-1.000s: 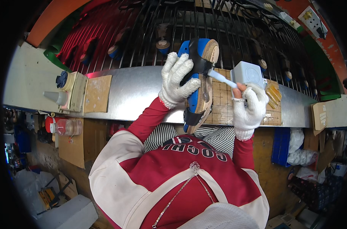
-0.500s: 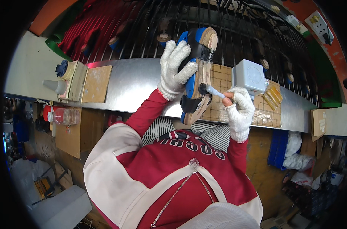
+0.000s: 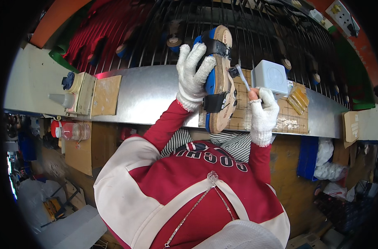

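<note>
Sandal Sole Under Brush at the Counter

Steel counter (image 3: 147, 93) runs before a wire rack (image 3: 255, 29). We hold one sandal (image 3: 220, 83) upright above it, left hand (image 3: 193, 76) clamped around its blue edge at 9 o'clock. Our right hand (image 3: 263, 110) pinches one small brush (image 3: 242, 76), bristles touching the sole at 3 o'clock. We judge the sandal light, stiff-soled, best gripped at the edges. One white box (image 3: 270, 76) stands nearby.

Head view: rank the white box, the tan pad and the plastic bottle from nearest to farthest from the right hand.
From the right hand:
1. White box, just above the hand on the bench.
2. Tan pad, across the bench to the left, past the shoe sole.
3. Plastic bottle, farthest left, lying below the bench edge.
</note>
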`<action>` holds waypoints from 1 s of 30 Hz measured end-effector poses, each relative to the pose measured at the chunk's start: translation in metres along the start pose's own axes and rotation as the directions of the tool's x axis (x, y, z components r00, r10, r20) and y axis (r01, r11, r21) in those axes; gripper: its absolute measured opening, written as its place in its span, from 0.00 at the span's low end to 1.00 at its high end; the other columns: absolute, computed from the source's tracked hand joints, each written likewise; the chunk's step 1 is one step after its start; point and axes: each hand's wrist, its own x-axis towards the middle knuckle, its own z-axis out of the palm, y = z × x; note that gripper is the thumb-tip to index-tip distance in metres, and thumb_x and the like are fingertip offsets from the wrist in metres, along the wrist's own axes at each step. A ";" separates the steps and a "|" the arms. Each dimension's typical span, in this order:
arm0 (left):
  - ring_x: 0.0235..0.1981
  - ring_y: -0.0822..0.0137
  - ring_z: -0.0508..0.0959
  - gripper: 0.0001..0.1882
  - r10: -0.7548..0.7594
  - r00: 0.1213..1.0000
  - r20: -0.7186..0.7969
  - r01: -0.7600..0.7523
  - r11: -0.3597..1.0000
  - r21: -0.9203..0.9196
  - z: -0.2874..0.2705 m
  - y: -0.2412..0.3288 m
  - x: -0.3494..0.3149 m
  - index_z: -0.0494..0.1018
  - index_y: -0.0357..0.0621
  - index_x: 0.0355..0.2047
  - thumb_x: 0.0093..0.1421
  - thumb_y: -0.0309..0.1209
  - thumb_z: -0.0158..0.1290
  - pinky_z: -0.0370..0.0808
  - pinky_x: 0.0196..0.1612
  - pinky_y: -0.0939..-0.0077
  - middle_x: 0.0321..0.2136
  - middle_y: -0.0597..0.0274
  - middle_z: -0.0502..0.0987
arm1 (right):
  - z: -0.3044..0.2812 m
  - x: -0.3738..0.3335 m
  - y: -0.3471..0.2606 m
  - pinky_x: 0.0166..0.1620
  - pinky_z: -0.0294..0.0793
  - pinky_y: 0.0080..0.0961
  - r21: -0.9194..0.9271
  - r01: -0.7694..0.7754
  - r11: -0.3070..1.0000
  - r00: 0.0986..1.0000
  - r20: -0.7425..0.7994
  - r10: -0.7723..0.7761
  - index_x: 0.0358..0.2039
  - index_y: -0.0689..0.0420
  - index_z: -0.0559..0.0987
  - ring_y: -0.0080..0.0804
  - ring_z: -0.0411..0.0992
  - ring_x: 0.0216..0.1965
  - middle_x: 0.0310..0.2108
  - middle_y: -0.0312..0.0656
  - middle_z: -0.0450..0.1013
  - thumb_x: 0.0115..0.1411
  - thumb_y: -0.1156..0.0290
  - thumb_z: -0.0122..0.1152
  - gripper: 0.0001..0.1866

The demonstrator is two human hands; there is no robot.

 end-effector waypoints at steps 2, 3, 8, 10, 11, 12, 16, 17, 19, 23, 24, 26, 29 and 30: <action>0.55 0.47 0.73 0.32 -0.050 0.998 0.033 0.048 0.997 0.063 -0.001 0.001 -0.005 0.72 0.53 0.55 0.48 0.33 0.67 0.66 0.58 0.44 0.56 0.50 0.70 | 0.000 -0.008 -0.002 0.30 0.65 0.17 0.064 -0.082 0.995 0.995 0.059 0.078 0.35 0.67 0.81 0.19 0.66 0.29 0.34 0.36 0.70 0.62 0.73 0.65 0.08; 0.55 0.47 0.73 0.32 -0.098 0.994 0.057 0.093 0.993 0.074 -0.003 0.003 -0.010 0.72 0.53 0.55 0.48 0.33 0.68 0.66 0.59 0.44 0.56 0.50 0.70 | -0.001 -0.014 -0.004 0.30 0.65 0.17 0.084 -0.142 0.986 0.987 0.089 0.134 0.35 0.67 0.81 0.18 0.66 0.29 0.33 0.35 0.70 0.62 0.73 0.65 0.08; 0.57 0.43 0.70 0.36 -0.221 0.964 0.146 0.197 0.967 0.162 -0.008 0.004 -0.029 0.71 0.54 0.59 0.47 0.35 0.68 0.61 0.63 0.44 0.57 0.50 0.71 | -0.008 -0.044 -0.016 0.32 0.66 0.16 0.164 -0.197 0.967 0.976 0.129 0.177 0.35 0.69 0.81 0.19 0.67 0.31 0.33 0.36 0.70 0.62 0.73 0.65 0.09; 0.58 0.41 0.69 0.39 -0.257 0.949 0.182 0.226 0.958 0.175 -0.010 0.004 -0.034 0.71 0.54 0.60 0.45 0.35 0.70 0.59 0.64 0.43 0.58 0.50 0.71 | -0.007 -0.052 -0.019 0.32 0.66 0.16 0.117 -0.167 0.979 0.981 0.122 0.153 0.36 0.69 0.82 0.19 0.67 0.31 0.33 0.36 0.70 0.62 0.73 0.65 0.10; 0.58 0.41 0.69 0.39 -0.279 0.940 0.195 0.249 0.955 0.164 -0.011 0.005 -0.036 0.71 0.54 0.60 0.44 0.35 0.70 0.59 0.64 0.43 0.57 0.50 0.71 | -0.005 -0.054 -0.019 0.34 0.67 0.18 0.139 -0.226 0.964 0.970 0.118 0.211 0.37 0.68 0.82 0.21 0.68 0.32 0.33 0.37 0.70 0.61 0.72 0.66 0.10; 0.58 0.41 0.68 0.40 -0.303 0.930 0.206 0.278 0.950 0.143 -0.012 0.006 -0.037 0.71 0.54 0.60 0.44 0.35 0.70 0.59 0.64 0.43 0.57 0.50 0.71 | -0.003 -0.055 -0.019 0.35 0.67 0.18 0.078 -0.191 0.978 0.979 0.093 0.184 0.37 0.68 0.82 0.22 0.68 0.33 0.33 0.37 0.70 0.61 0.72 0.67 0.10; 0.59 0.40 0.68 0.42 -0.294 0.929 0.223 0.259 0.950 0.173 -0.016 0.008 -0.040 0.70 0.54 0.60 0.41 0.32 0.70 0.59 0.64 0.42 0.57 0.50 0.71 | 0.004 -0.050 -0.019 0.38 0.67 0.21 0.004 -0.137 0.991 0.990 0.043 0.137 0.37 0.67 0.82 0.25 0.68 0.34 0.34 0.39 0.71 0.60 0.72 0.68 0.10; 0.59 0.40 0.68 0.42 -0.284 0.932 0.226 0.248 0.953 0.175 -0.017 0.007 -0.041 0.70 0.54 0.60 0.41 0.31 0.70 0.59 0.64 0.42 0.57 0.50 0.71 | 0.004 -0.047 -0.019 0.38 0.67 0.21 -0.031 -0.112 0.993 0.993 0.034 0.113 0.37 0.67 0.82 0.25 0.68 0.34 0.34 0.39 0.71 0.60 0.71 0.68 0.10; 0.59 0.39 0.68 0.42 -0.276 0.933 0.231 0.237 0.955 0.181 -0.017 0.006 -0.041 0.71 0.54 0.60 0.40 0.30 0.69 0.58 0.64 0.42 0.57 0.50 0.71 | 0.006 -0.041 -0.019 0.38 0.67 0.22 -0.093 -0.063 0.994 0.998 0.014 0.064 0.36 0.66 0.83 0.26 0.68 0.34 0.33 0.39 0.71 0.60 0.71 0.68 0.10; 0.59 0.40 0.68 0.41 -0.278 0.932 0.234 0.229 0.950 0.214 -0.017 0.006 -0.040 0.71 0.53 0.60 0.42 0.29 0.68 0.58 0.64 0.41 0.57 0.49 0.71 | 0.011 -0.026 -0.017 0.38 0.68 0.25 -0.196 0.039 0.980 0.999 -0.029 -0.046 0.36 0.64 0.83 0.30 0.69 0.34 0.34 0.40 0.72 0.59 0.70 0.69 0.10; 0.59 0.41 0.68 0.40 -0.277 0.932 0.233 0.225 0.948 0.226 -0.017 0.007 -0.040 0.71 0.53 0.60 0.43 0.30 0.68 0.58 0.65 0.41 0.57 0.49 0.71 | 0.011 -0.022 -0.016 0.38 0.69 0.25 -0.220 0.066 0.973 0.996 -0.040 -0.077 0.36 0.64 0.83 0.30 0.70 0.34 0.34 0.40 0.72 0.59 0.70 0.69 0.10; 0.59 0.42 0.69 0.39 -0.280 0.934 0.222 0.230 0.947 0.226 -0.016 0.008 -0.037 0.71 0.53 0.60 0.44 0.31 0.67 0.57 0.65 0.41 0.57 0.49 0.71 | 0.009 -0.018 -0.016 0.40 0.70 0.27 -0.268 0.078 0.960 0.996 -0.031 -0.089 0.35 0.63 0.84 0.32 0.71 0.36 0.34 0.41 0.73 0.58 0.71 0.70 0.09; 0.57 0.44 0.71 0.38 -0.263 0.940 0.218 0.219 0.954 0.206 -0.015 0.006 -0.032 0.71 0.53 0.60 0.45 0.32 0.68 0.59 0.64 0.40 0.55 0.49 0.72 | 0.004 -0.014 -0.012 0.40 0.70 0.25 -0.262 0.129 0.956 0.992 0.024 -0.127 0.34 0.63 0.84 0.31 0.71 0.36 0.34 0.41 0.73 0.57 0.71 0.70 0.09; 0.55 0.45 0.72 0.38 -0.266 0.938 0.220 0.227 0.956 0.188 -0.015 0.005 -0.030 0.71 0.53 0.59 0.45 0.32 0.68 0.59 0.63 0.40 0.55 0.49 0.73 | 0.002 -0.015 -0.011 0.40 0.70 0.25 -0.228 0.110 0.967 0.994 0.039 -0.104 0.34 0.63 0.84 0.31 0.71 0.36 0.34 0.41 0.73 0.57 0.71 0.70 0.09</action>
